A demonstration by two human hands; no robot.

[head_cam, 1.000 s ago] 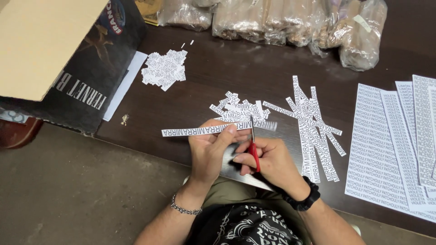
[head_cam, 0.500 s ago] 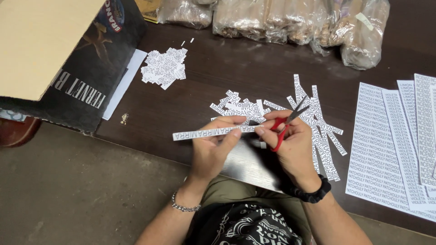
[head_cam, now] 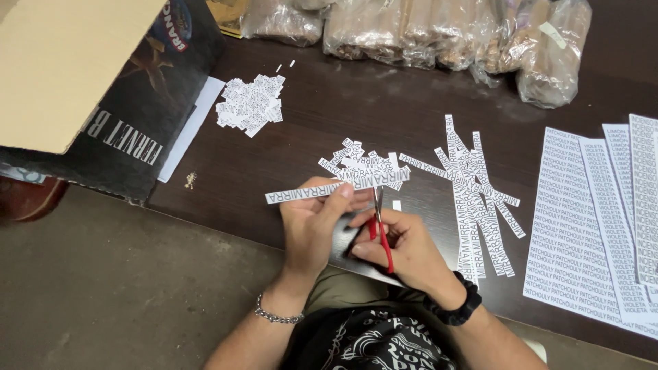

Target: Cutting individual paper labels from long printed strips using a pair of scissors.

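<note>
My left hand (head_cam: 312, 223) pinches a long white paper strip (head_cam: 301, 193) printed with black letters and holds it level above the dark table's near edge. My right hand (head_cam: 401, 247) grips red-handled scissors (head_cam: 378, 223), with the blades closed at the strip's right end. Just beyond the blades lies a small pile of cut labels (head_cam: 367, 168). A tiny cut piece (head_cam: 397, 205) rests to the right of the scissors.
A second pile of cut labels (head_cam: 250, 104) lies at the far left. Several long printed strips (head_cam: 480, 192) fan out at the right, with printed sheets (head_cam: 596, 219) beyond them. A dark cardboard box (head_cam: 103, 103) stands at the left. Plastic-wrapped bundles (head_cam: 439, 34) line the back.
The scissors were raised to the right with blades open; now they are back at the strip with blades closed. The strip sits a little further left in my left hand.
</note>
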